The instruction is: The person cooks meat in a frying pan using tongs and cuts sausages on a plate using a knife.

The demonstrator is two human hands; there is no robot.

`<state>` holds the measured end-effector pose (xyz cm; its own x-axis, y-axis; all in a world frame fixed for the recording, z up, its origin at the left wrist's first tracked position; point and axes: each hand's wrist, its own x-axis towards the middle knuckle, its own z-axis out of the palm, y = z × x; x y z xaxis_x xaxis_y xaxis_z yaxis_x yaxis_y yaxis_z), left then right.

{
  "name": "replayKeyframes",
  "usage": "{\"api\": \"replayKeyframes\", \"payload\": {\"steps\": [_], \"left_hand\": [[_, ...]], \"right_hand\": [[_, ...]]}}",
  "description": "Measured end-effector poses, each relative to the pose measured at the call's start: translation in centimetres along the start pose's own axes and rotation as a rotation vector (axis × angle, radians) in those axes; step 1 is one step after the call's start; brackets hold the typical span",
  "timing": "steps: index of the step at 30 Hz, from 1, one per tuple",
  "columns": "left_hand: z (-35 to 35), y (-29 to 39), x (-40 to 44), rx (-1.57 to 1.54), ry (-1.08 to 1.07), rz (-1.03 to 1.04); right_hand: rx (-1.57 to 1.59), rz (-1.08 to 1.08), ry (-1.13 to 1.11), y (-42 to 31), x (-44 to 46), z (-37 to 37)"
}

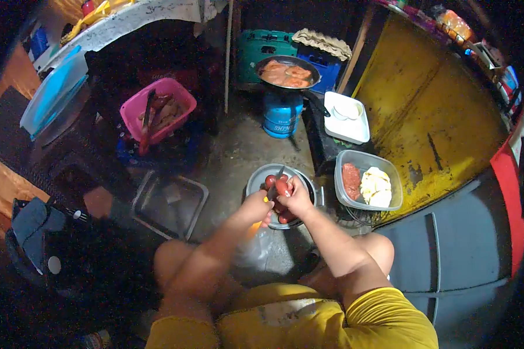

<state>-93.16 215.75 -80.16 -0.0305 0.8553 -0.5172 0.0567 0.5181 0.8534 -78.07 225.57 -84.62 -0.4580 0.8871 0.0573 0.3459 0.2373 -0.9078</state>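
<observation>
My left hand (255, 209) is closed around a knife; its dark blade (280, 173) points away from me, and some yellow-orange shows at the grip. Close beside it, my right hand (297, 199) pinches a shiny red sausage (282, 187) against the blade. Another reddish piece (270, 181) sits at the blade's left side. Both hands are over a round grey pot (255, 174) on the floor between my legs. More red sausages (286, 217) lie in the pot, partly hidden by my hands.
Ahead, a frying pan (314, 81) of orange-pink meat sits on a blue gas cylinder (283, 119). To the right are a white tray (349, 132) and a plastic tub (371, 205) with ground meat. Left are a pink basin (128, 116) with tongs and a clear tray (199, 200).
</observation>
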Motion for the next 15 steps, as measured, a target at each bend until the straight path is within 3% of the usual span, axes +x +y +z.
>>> {"api": "replayKeyframes", "payload": {"steps": [1,3,6,10,11,12,15], "left_hand": [[0.0,0.2,0.0,0.0,-0.001,-0.004],[-0.1,1.1,0.1,0.029,0.079,0.038],[-0.6,3.4,-0.8,0.072,0.136,0.092],[-1.4,3.9,-2.1,0.113,0.165,0.114],[-1.1,4.2,-2.9,0.118,0.177,0.105],[-1.2,4.5,-3.4,0.103,0.196,0.085],[-1.7,4.3,-3.8,0.151,0.242,0.078]], "right_hand": [[0.024,0.068,-0.004,-4.0,-1.3,-0.6],[-0.054,0.073,-0.038,-3.8,-1.7,-0.6],[-0.271,0.179,-0.091,1.4,-0.8,0.5],[0.035,0.319,-0.008,3.6,1.1,0.7],[-0.082,0.313,0.03,2.5,0.8,-0.9],[-0.272,0.251,0.137,8.5,2.4,-0.4],[-0.501,0.284,0.043,9.7,2.9,-2.6]]}}
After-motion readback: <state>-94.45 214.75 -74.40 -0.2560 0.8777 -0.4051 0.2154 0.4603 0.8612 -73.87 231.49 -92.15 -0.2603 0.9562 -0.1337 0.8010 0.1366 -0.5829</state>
